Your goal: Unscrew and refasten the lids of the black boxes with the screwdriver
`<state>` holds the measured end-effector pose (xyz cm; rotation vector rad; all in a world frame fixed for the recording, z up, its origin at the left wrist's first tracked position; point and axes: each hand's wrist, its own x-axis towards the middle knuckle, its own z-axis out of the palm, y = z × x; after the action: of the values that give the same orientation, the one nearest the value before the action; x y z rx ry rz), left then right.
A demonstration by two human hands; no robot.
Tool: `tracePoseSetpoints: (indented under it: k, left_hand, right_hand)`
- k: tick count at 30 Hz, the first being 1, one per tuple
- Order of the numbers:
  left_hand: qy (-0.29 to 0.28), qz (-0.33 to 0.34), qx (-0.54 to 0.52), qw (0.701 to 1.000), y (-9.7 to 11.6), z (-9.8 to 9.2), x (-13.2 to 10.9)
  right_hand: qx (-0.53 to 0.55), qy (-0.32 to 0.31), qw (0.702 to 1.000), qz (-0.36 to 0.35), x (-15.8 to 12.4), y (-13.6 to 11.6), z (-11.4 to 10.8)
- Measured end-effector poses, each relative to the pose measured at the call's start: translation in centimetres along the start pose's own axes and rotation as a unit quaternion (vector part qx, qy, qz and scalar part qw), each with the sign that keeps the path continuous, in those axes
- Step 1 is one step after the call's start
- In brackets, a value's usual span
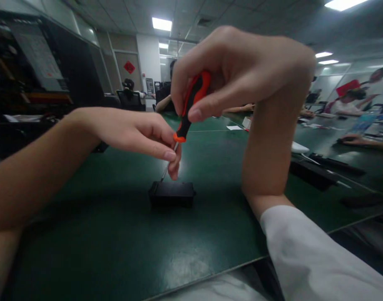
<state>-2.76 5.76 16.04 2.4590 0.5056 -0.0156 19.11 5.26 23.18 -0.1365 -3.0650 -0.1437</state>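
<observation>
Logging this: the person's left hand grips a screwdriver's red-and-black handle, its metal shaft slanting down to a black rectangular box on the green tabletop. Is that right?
Wrong hand: the head view shows the right hand gripping the red-and-black handle, with the left hand at the metal shaft. The shaft does slant down to the black rectangular box on the green tabletop.

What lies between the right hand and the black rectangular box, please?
A red and black screwdriver and the left hand, seen in the head view.

Ceiling vent [204, 21], 12 o'clock | red sign [129, 67], 11 o'clock | black chair [129, 99], 10 o'clock | white paper [234, 128], 2 o'clock | bottle [364, 122], 3 o'clock
</observation>
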Motion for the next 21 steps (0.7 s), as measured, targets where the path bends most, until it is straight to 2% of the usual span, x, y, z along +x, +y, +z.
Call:
tracePoseSetpoints:
  k: [2,5,7,9,13,21]
  left_hand:
    - [-0.063,-0.001,0.014,0.998,-1.7,0.1,0.7]
    - [-0.102,-0.013,0.021,0.994,-3.8,1.1,1.5]
    - [-0.115,-0.031,0.031,0.992,-4.3,1.7,1.4]
    - [-0.117,-0.051,0.044,0.991,-4.1,2.1,1.0]
    - [-0.098,-0.081,0.061,0.99,-3.2,2.2,0.5]
    - [-0.083,-0.076,0.066,0.991,-2.8,2.5,1.1]
  right_hand:
    - [-0.015,-0.078,0.997,-0.019,1.0,-0.1,0.7]
    - [-0.017,-0.133,0.99,0.039,2.9,-0.3,2.6]
    - [-0.023,-0.137,0.988,0.064,3.8,-0.4,3.7]
    - [-0.026,-0.135,0.989,0.049,4.4,-0.3,4.3]
    - [-0.035,-0.136,0.99,0.009,4.4,-0.4,4.1]
    - [-0.073,-0.121,0.989,0.045,3.7,-1.4,3.9]
